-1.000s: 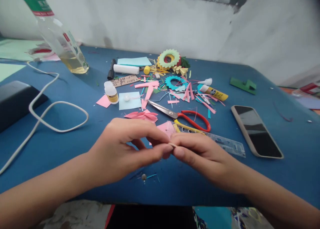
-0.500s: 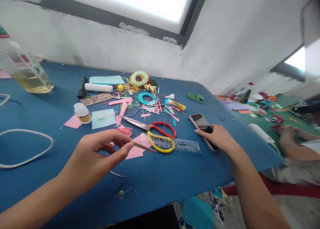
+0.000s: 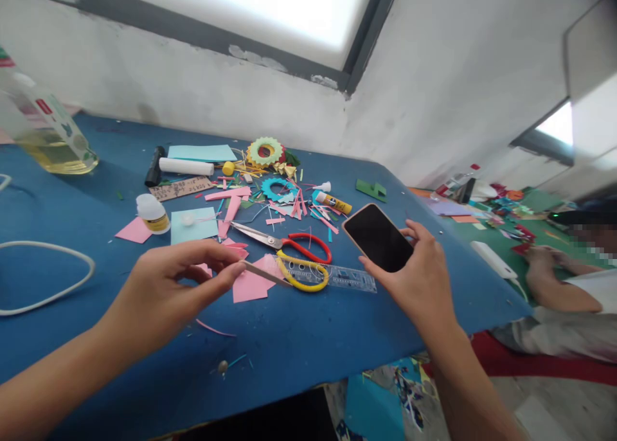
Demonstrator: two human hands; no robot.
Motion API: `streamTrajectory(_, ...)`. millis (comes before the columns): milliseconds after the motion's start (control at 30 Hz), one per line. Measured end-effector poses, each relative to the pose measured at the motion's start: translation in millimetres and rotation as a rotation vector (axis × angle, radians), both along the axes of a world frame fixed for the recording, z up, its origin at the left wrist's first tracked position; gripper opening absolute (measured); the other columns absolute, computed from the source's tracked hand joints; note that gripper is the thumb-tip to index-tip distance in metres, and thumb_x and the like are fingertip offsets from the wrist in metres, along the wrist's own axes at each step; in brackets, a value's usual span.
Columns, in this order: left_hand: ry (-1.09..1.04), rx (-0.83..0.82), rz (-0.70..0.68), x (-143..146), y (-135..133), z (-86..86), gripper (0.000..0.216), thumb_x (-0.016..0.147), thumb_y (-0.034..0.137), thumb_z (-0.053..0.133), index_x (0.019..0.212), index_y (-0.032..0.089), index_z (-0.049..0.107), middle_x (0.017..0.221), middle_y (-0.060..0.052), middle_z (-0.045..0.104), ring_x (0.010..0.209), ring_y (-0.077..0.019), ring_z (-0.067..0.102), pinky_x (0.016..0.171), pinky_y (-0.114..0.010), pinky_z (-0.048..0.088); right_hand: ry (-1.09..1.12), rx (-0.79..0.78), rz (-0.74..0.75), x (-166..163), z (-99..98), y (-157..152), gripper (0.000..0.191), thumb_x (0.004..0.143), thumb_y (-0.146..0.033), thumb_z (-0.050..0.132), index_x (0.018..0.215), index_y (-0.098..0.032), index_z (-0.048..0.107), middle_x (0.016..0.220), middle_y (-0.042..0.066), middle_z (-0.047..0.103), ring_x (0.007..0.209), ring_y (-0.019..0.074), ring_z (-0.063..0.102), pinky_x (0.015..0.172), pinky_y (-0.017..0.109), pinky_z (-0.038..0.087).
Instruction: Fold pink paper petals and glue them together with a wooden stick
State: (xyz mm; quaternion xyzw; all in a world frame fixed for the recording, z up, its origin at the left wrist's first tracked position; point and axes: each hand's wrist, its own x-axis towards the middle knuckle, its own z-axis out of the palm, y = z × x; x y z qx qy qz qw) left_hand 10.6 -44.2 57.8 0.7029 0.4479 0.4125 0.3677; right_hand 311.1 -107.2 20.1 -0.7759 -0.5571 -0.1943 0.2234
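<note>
My left hand (image 3: 176, 290) pinches a thin, pale paper strip (image 3: 266, 274) between thumb and fingertips, above the blue table. The strip points toward the scissors (image 3: 303, 274), which have one red and one yellow handle loop and lie with blades slightly apart. Under the scissors are a clear ruler (image 3: 349, 278) and pink paper pieces (image 3: 250, 288). My right hand (image 3: 424, 270) grips a phone (image 3: 378, 237) with a dark screen, tilted up and raised off the table.
A white glue bottle (image 3: 153, 214) stands beside a light blue paper (image 3: 205, 224). Paper scraps, a yellow glue stick (image 3: 333, 202) and toothed paper rings (image 3: 265, 152) lie behind the scissors. An oil bottle (image 3: 60, 139) is far left. Another person's arm (image 3: 554, 283) is at right.
My right hand has closed round the phone and lifted it off the table, tilting its screen toward me. My left hand still holds the strip in about the same place.
</note>
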Motion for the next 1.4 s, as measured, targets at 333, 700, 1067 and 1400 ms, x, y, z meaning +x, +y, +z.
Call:
streamTrajectory(333, 0.026, -0.062, 0.001, -1.7, 6.1, -4.1, 0.006, 0.07, 0.024, 0.068, 0.072, 0.019, 0.071, 0.067, 0.003, 0.071, 0.052, -0.0063, 0.057, 0.047, -0.014, 0.045, -0.106, 0.237, 0.265, -73.2, 17.9, -8.2, 0.073, 0.069, -0.044, 0.069, 0.127, -0.021, 0.03, 0.113, 0.012, 0.05, 0.102, 0.0285, 0.049, 0.086, 0.047, 0.041)
streamTrajectory(700, -0.039, -0.141, 0.016, 0.2, -0.8, 4.4, 0.004, 0.07, 0.021, 0.069, 0.07, 0.017, 0.07, 0.062, 0.004, 0.068, 0.051, -0.0046, 0.054, 0.047, -0.012, 0.04, -0.075, 0.223, 0.279, -77.6, 14.1, -7.4, 0.073, 0.067, -0.043, 0.07, 0.125, -0.019, 0.033, 0.111, 0.012, 0.051, 0.101, 0.0277, 0.05, 0.085, 0.044, 0.042)
streamTrajectory(1067, -0.004, -0.061, -0.087, -8.3, 18.4, -20.7, 0.012, 0.071, 0.031, 0.065, 0.074, 0.02, 0.07, 0.066, 0.002, 0.069, 0.051, -0.0074, 0.057, 0.046, -0.014, 0.045, -0.059, 0.267, 0.248, -71.9, 10.0, -4.0, 0.077, 0.065, -0.051, 0.07, 0.123, -0.014, 0.037, 0.11, 0.014, 0.052, 0.102, 0.0275, 0.05, 0.087, 0.044, 0.042)
streamTrajectory(1400, -0.306, -0.647, -0.252, -1.7, 15.3, -22.2, 0.012, 0.079, 0.027, 0.051, 0.077, 0.016, 0.057, 0.072, 0.0, 0.063, 0.071, -0.0116, 0.06, 0.065, -0.022, 0.05, 0.355, 0.198, 0.278, -77.2, 2.3, -7.4, 0.083, 0.06, -0.052, 0.073, 0.125, -0.019, 0.034, 0.11, 0.011, 0.047, 0.101, 0.0262, 0.049, 0.083, 0.045, 0.047)
